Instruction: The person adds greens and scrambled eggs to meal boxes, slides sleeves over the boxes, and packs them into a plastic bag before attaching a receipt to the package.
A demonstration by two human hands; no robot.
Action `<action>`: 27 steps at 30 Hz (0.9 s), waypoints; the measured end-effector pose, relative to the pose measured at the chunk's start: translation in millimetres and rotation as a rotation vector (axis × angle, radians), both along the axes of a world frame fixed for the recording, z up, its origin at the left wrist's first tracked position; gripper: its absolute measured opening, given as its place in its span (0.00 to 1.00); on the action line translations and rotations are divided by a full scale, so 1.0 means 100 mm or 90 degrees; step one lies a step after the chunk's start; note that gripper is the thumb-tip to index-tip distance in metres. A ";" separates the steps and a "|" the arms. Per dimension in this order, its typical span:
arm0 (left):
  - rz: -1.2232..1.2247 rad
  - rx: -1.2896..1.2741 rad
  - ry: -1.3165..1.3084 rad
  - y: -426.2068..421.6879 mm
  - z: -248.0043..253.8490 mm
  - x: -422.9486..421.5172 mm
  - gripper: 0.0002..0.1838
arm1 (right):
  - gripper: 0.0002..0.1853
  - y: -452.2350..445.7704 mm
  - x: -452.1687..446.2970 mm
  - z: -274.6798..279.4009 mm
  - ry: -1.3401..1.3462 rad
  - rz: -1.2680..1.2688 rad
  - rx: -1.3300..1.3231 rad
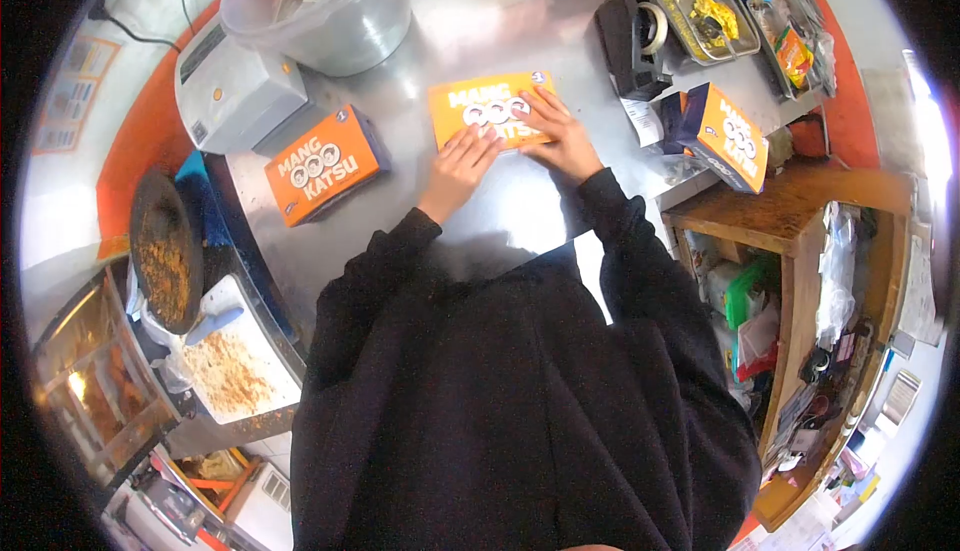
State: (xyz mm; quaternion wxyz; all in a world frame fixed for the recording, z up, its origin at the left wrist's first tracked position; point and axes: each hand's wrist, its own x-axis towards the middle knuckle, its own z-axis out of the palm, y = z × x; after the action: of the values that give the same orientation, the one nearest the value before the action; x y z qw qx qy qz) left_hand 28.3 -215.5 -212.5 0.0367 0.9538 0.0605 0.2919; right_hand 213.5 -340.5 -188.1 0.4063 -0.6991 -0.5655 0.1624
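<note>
An orange box with white lettering (480,97) lies on the metal table (470,21), straight ahead of me. On its lower left part rests my left hand (462,169), fingers stretched out flat. My right hand (562,139) lies over the box's right side with its fingers apart. A second orange box (325,166) is on the table to the left. At the right edge, another orange box (733,136) sits tilted beside a black tape dispenser (628,46).
A large clear tub (350,31) with greens stands at the back left, near a grey-white machine (245,91). Glass container (705,16) with yellow contents is at the back right. A wooden shelf (780,211) stands right; a tray of crumbs (235,366) lies lower left.
</note>
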 end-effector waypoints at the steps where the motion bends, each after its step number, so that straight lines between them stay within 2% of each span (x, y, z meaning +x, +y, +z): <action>1: -0.004 -0.002 -0.007 0.01 0.04 0.01 0.18 | 0.24 -0.03 0.17 -0.05 0.223 -0.054 -0.017; 2: -0.009 -0.003 -0.014 0.03 0.07 0.01 0.17 | 0.22 -0.07 0.31 -0.11 0.448 -0.108 -0.029; 4: 0.021 -0.023 -0.014 0.07 0.11 -0.02 0.15 | 0.20 -0.12 0.44 0.07 0.241 -0.508 0.188; 6: 0.050 -0.027 -0.023 0.13 0.12 -0.05 0.15 | 0.20 -0.15 0.69 -0.02 -0.223 -0.783 0.238; 9: 0.079 -0.010 -0.026 0.16 0.13 -0.07 0.16 | 0.22 -0.14 1.05 -0.18 -0.394 -0.882 0.222; 12: 0.095 0.000 -0.005 0.16 0.16 -0.09 0.16 | 0.24 -0.17 1.29 -0.19 -0.042 -0.772 0.117; 13: 0.102 0.000 -0.007 0.15 0.12 -0.08 0.16 | 0.23 -0.17 1.35 -0.18 -0.090 -0.719 0.055; 16: 0.116 -0.021 -0.012 0.11 0.14 -0.05 0.15 | 0.21 -0.09 1.35 -0.18 0.066 -0.655 -0.011; 17: 0.124 -0.032 -0.011 0.08 0.17 -0.05 0.15 | 0.18 -0.03 1.31 -0.19 0.060 -0.640 0.062; 20: 0.132 -0.044 -0.012 0.05 0.25 -0.04 0.14 | 0.14 0.01 1.15 0.00 0.526 -0.628 0.132; 21: 0.135 -0.036 -0.022 0.05 0.25 -0.03 0.13 | 0.10 0.02 1.01 0.02 0.563 -0.596 0.253; 22: 0.140 -0.028 -0.034 0.06 0.22 -0.02 0.12 | 0.09 0.05 0.91 -0.02 0.573 -0.607 0.340; 24: 0.147 -0.027 -0.051 0.05 0.21 0.00 0.11 | 0.10 0.00 0.76 -0.17 0.565 -0.529 0.492; 27: 0.151 -0.030 -0.069 0.03 0.20 0.02 0.10 | 0.11 -0.14 0.59 -0.38 0.229 -0.569 0.315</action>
State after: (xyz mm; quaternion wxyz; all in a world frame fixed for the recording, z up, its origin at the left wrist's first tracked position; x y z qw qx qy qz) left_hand 30.6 -212.6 -192.5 0.0277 0.9218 0.1775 0.3435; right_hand 272.8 -354.0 -226.1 0.6784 -0.7164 -0.1561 -0.0472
